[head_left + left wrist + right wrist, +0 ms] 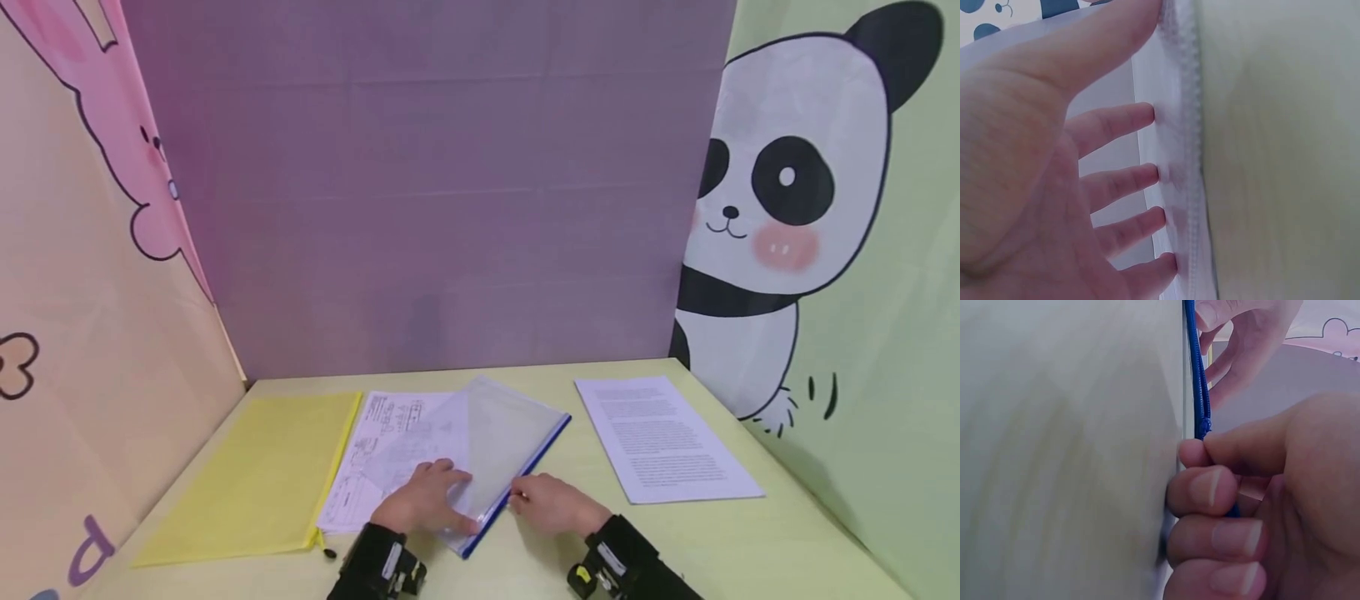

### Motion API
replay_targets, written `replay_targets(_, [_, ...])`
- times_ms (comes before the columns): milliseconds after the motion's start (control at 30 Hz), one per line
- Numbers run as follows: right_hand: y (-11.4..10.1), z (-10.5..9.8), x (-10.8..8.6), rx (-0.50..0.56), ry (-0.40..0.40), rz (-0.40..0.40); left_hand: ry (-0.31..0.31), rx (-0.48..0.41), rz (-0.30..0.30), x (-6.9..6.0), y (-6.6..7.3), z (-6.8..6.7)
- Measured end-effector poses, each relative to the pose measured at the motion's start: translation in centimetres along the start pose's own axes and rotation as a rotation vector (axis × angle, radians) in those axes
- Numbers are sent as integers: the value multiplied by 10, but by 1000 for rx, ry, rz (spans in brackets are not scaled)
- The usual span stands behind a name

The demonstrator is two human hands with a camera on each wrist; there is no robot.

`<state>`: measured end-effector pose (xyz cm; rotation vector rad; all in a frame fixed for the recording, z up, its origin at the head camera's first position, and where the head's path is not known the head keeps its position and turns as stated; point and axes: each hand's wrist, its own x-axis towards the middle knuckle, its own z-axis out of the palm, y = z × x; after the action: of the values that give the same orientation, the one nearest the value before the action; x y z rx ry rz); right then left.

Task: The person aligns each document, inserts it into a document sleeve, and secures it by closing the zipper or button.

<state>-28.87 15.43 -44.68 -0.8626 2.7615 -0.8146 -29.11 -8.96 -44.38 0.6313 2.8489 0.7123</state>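
A clear zip document bag (506,425) with a blue zipper edge (551,440) lies slanted on the table. Its left part overlaps a sheet with handwriting and drawings (397,421). With fingers spread, my left hand (427,498) presses on the bag, the thumb close to the zipper's near end. At the zipper, my right hand (557,504) pinches with thumb and forefinger, the other fingers curled. The right wrist view shows the blue zipper (1196,381) running up to those fingertips; whatever small part they pinch is mostly hidden. Fingertips (1147,172) touch the bag in the left wrist view.
A yellow zip document bag (255,475) lies at the left, its dark-tipped pull at the near corner. Printed pages (663,437) lie at the right. A purple panel (450,192) stands behind the table, with a panda-printed cloth (810,208) on the right.
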Motion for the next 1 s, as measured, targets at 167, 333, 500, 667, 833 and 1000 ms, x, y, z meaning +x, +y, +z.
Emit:
replay_targets(167, [1, 1, 1, 27, -8, 3, -2, -8, -6, 1, -2, 1])
replay_targets(333, [1, 2, 0, 39, -17, -20, 3, -30, -4, 1, -4, 3])
replay_targets(500, [-5, 2, -1, 53, -31, -36, 27, -34, -18, 3, -3, 3])
replay_targets(667, [-7, 2, -2, 41, -32, -59, 27, -26, -36, 1, 0, 1])
replay_targets(833, [-5, 0, -1, 31, -21, -63, 35, -35, -58, 0, 0, 0])
replay_targets(1000, [3, -5, -3, 6, 10, -10, 33, -30, -69, 0, -1, 1])
